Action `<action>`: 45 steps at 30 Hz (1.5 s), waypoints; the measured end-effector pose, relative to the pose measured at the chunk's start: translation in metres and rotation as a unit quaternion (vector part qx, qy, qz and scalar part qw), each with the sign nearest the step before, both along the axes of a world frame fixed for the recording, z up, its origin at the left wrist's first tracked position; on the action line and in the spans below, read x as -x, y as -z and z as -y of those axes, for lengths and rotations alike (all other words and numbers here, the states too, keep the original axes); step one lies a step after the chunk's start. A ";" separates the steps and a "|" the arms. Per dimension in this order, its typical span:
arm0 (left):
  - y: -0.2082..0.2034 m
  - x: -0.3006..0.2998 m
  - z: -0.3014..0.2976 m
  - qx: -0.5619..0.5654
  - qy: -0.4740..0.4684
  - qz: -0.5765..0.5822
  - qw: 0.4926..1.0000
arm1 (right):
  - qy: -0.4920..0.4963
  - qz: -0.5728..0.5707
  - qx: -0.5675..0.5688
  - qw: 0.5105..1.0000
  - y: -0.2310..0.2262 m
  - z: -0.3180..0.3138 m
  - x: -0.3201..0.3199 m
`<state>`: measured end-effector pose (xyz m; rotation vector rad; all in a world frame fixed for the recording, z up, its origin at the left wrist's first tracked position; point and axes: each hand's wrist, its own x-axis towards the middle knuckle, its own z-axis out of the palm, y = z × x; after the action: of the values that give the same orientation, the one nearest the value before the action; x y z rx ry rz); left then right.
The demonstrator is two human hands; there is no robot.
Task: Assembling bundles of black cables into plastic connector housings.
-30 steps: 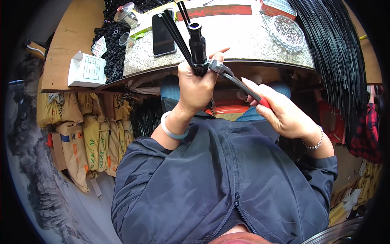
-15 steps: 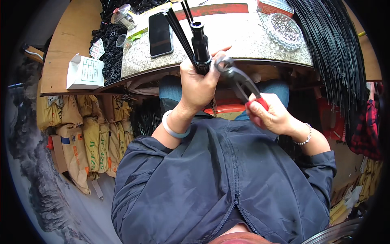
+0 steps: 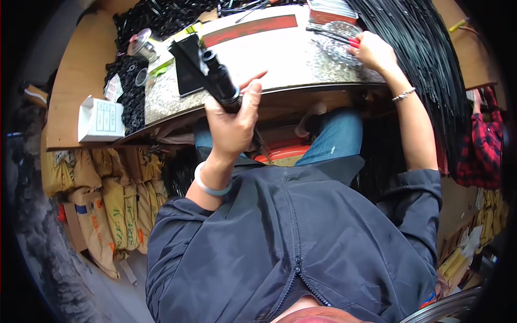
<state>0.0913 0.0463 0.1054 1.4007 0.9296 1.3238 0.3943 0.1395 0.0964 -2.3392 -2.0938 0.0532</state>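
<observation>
My left hand (image 3: 231,126) is closed around what looks like a black umbrella frame (image 3: 218,78), a tube with a bundle of thin dark ribs beside it. The tube's hollow end points up and away from me, above the table's near edge. My right hand (image 3: 375,52) reaches out to the far right, wrapped round the red handles of a pair of pincers (image 3: 335,35). Their dark jaws point left, over the clear glass dish (image 3: 344,58) of small metal bits. The hand and pincers partly cover the dish, and motion blurs that area.
A black phone (image 3: 188,70) lies left of the frame. Small black parts (image 3: 132,113) heap up beside an open white box (image 3: 102,119). Long black rods (image 3: 431,86) hang over the right edge. Another person's plaid sleeve (image 3: 484,142) shows at far right; sacks (image 3: 116,207) stand lower left.
My right hand has carried the pincers from beside the frame out to the glass dish at the right. My left hand and the frame have shifted left and slightly down in view.
</observation>
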 end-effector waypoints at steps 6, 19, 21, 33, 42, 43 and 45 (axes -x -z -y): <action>0.003 0.000 -0.001 -0.022 0.000 -0.014 1.000 | 0.015 -0.022 -0.024 0.999 0.001 0.000 -0.004; 0.003 -0.009 0.006 -0.006 0.029 -0.029 0.999 | -0.110 -0.202 -0.313 0.922 -0.003 0.022 0.022; -0.003 -0.016 0.011 0.042 0.015 -0.023 0.999 | -0.183 -0.324 -0.327 0.869 -0.006 0.044 0.058; -0.001 -0.008 0.022 0.048 -0.001 0.019 0.999 | -0.389 -0.419 -0.348 0.743 -0.012 0.094 0.134; -0.005 -0.007 0.023 0.041 0.004 0.036 0.999 | -0.342 -0.488 -0.364 0.716 -0.008 0.099 0.144; -0.008 -0.007 0.023 0.032 0.009 0.039 0.999 | -0.360 -0.478 -0.375 0.708 -0.011 0.099 0.145; -0.007 -0.007 0.019 0.033 0.017 0.025 0.999 | -0.388 -0.457 -0.375 0.707 -0.021 0.102 0.147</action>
<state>0.0987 0.0272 0.1128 1.3214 0.9041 1.2852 0.2468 0.0370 0.1178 -0.6080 -1.7919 0.2398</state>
